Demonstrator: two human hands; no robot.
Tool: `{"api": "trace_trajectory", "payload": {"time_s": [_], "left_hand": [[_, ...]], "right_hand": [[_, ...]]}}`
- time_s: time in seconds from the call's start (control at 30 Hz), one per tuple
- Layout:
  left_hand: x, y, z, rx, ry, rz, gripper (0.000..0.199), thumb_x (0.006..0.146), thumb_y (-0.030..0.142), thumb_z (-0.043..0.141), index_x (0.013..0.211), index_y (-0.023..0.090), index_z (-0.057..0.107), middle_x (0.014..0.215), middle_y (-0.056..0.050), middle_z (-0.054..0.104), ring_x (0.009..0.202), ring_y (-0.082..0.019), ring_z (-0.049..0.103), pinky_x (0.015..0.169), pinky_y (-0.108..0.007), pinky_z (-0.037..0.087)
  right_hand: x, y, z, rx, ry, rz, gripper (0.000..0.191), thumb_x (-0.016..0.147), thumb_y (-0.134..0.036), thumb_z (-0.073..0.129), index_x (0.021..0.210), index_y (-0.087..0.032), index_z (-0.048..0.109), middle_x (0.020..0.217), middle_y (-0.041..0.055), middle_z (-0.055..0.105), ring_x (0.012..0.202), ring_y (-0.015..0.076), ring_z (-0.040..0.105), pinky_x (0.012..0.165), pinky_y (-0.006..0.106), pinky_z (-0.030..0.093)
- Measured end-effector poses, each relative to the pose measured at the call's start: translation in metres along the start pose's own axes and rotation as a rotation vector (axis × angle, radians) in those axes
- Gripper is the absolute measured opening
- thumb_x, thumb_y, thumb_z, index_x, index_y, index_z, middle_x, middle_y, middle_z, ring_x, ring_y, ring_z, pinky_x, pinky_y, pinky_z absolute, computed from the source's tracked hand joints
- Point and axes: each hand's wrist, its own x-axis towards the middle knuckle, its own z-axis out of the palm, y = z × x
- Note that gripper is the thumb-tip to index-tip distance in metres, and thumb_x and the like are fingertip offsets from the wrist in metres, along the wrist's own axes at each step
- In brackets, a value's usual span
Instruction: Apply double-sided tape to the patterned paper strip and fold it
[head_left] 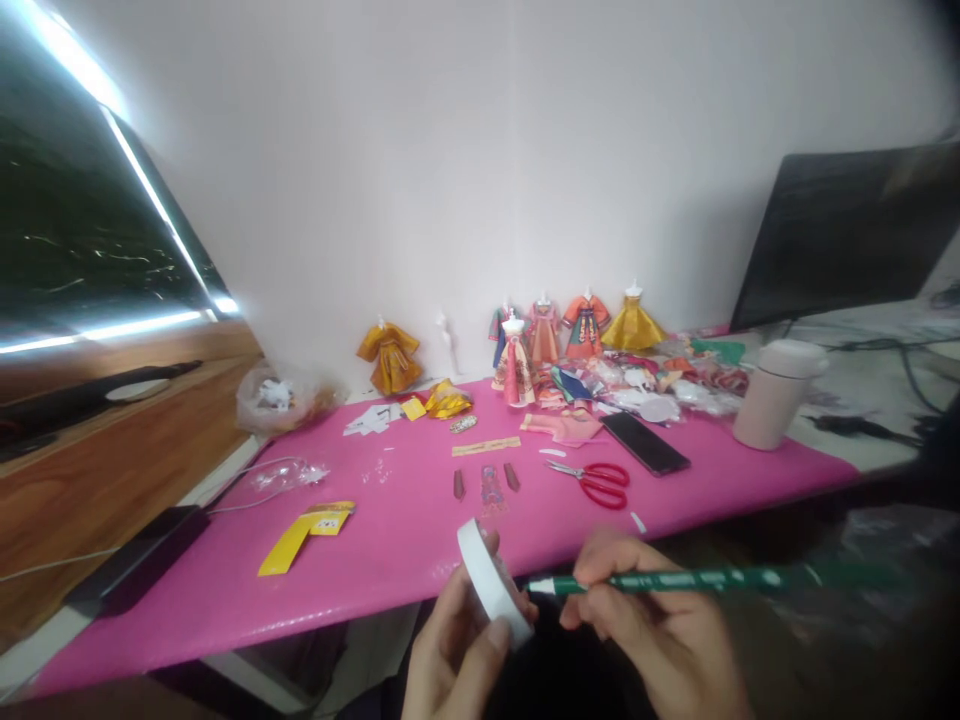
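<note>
My left hand (457,650) is closed around a roll of white tape (491,580), held up in front of the table's near edge. My right hand (649,620) grips a slim green pen (675,580) with a pale tip, pointing left at the tape roll. Whether the tip touches the roll I cannot tell. Beyond the hands, on the pink table cover (390,540), lie small brown fabric pieces (511,477), a patterned piece (492,490) and red-handled scissors (600,485).
Several small dressed figures (587,325) stand along the wall. Packed fabric bits (660,385) are heaped at the back right, near a phone (645,443) and a white bottle (776,395). Yellow fabric (300,540) lies left, beside a black box (142,555). A monitor (847,240) stands right.
</note>
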Motion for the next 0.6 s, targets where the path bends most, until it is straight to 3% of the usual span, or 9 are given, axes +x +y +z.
{"api": "trace_trajectory", "payload": {"time_s": [0.1, 0.2, 0.27, 0.43, 0.6], "left_hand": [[-0.004, 0.000, -0.002, 0.103, -0.064, 0.011, 0.052, 0.089, 0.041, 0.074, 0.138, 0.024, 0.065, 0.106, -0.009, 0.081, 0.099, -0.027, 0.076, 0.092, -0.033, 0.058], [-0.009, -0.006, -0.005, 0.286, -0.073, 0.011, 0.050, 0.091, 0.040, 0.071, 0.138, 0.027, 0.064, 0.136, -0.010, 0.070, 0.122, -0.031, 0.067, 0.100, -0.034, 0.056], [-0.013, -0.014, -0.007, 0.399, -0.025, 0.027, 0.050, 0.090, 0.037, 0.072, 0.139, 0.029, 0.064, 0.146, -0.008, 0.062, 0.134, -0.032, 0.057, 0.106, -0.036, 0.051], [-0.020, -0.029, -0.011, 0.519, -0.064, 0.149, 0.052, 0.088, 0.028, 0.071, 0.139, 0.034, 0.063, 0.145, -0.005, 0.063, 0.137, -0.032, 0.055, 0.115, -0.043, 0.042], [-0.020, -0.015, -0.004, 0.470, -0.089, 0.156, 0.048, 0.087, 0.029, 0.072, 0.135, 0.031, 0.067, 0.142, -0.008, 0.065, 0.132, -0.034, 0.059, 0.113, -0.044, 0.045]], "right_hand": [[-0.004, 0.004, 0.002, 0.027, 0.036, 0.001, 0.018, 0.103, -0.037, 0.054, 0.094, -0.025, 0.064, 0.067, 0.0002, 0.072, 0.054, 0.0133, 0.065, 0.053, 0.021, 0.053], [-0.003, 0.004, 0.005, -0.135, 0.051, -0.041, 0.025, 0.105, -0.039, 0.047, 0.096, -0.025, 0.066, 0.077, 0.0030, 0.075, 0.067, 0.0161, 0.070, 0.064, 0.024, 0.056], [-0.002, 0.001, 0.008, -0.261, 0.013, 0.024, 0.024, 0.102, -0.041, 0.051, 0.093, -0.024, 0.067, 0.082, 0.0037, 0.075, 0.074, 0.0172, 0.071, 0.068, 0.023, 0.056], [-0.005, -0.015, 0.013, -0.339, -0.032, 0.248, 0.020, 0.092, -0.043, 0.066, 0.087, -0.024, 0.061, 0.078, 0.0003, 0.068, 0.072, 0.0184, 0.067, 0.069, 0.026, 0.055], [-0.007, -0.017, 0.011, -0.316, -0.146, 0.260, 0.014, 0.086, -0.027, 0.071, 0.093, -0.024, 0.060, 0.088, 0.0009, 0.068, 0.081, 0.0195, 0.065, 0.075, 0.029, 0.054]]}}
